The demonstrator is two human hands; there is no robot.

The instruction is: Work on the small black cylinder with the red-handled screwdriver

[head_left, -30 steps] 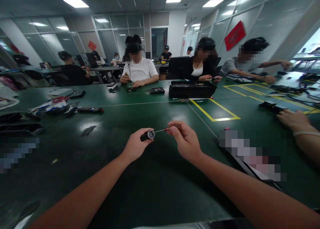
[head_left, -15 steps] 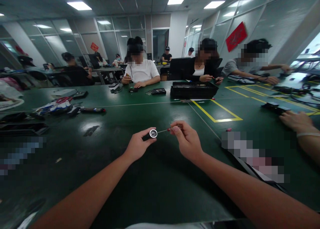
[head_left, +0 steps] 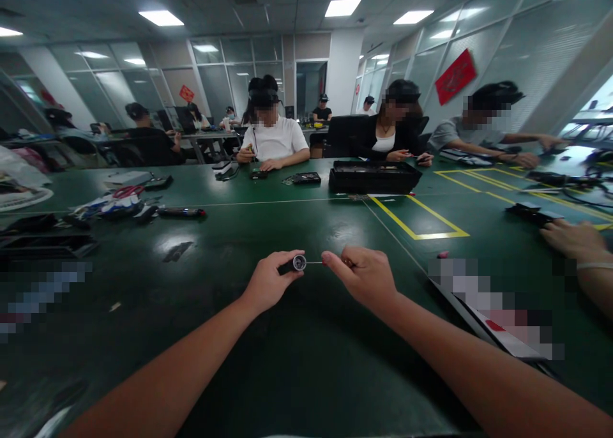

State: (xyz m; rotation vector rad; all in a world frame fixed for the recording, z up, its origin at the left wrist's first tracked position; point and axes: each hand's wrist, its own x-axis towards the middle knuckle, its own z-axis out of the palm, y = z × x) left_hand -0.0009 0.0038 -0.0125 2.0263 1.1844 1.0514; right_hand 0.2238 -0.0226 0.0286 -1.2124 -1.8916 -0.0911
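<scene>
My left hand (head_left: 265, 285) is closed around a small black cylinder (head_left: 299, 263) with a silver-rimmed round end, which faces me and looks like a flashlight head. In my right hand (head_left: 371, 277) is a screwdriver (head_left: 315, 262), its handle mostly covered by my curled fingers. The thin metal shaft points left, and its tip meets the side of the cylinder near the rim. Whether the tip sits in a screw is too small to see. Both hands are above the green table (head_left: 297, 374).
A long black bin (head_left: 374, 178) stands across the table, beyond a yellow taped rectangle (head_left: 416, 236). Tools and cables (head_left: 122, 202) are piled at left. A dark sleeve-like packet (head_left: 495, 325) lies right, near another person's hand (head_left: 572, 240). Several people sit opposite.
My right hand has rolled over the screwdriver handle, its thumb now stretched along toward the shaft. The cylinder has turned slightly, and the whole view has shifted a little.
</scene>
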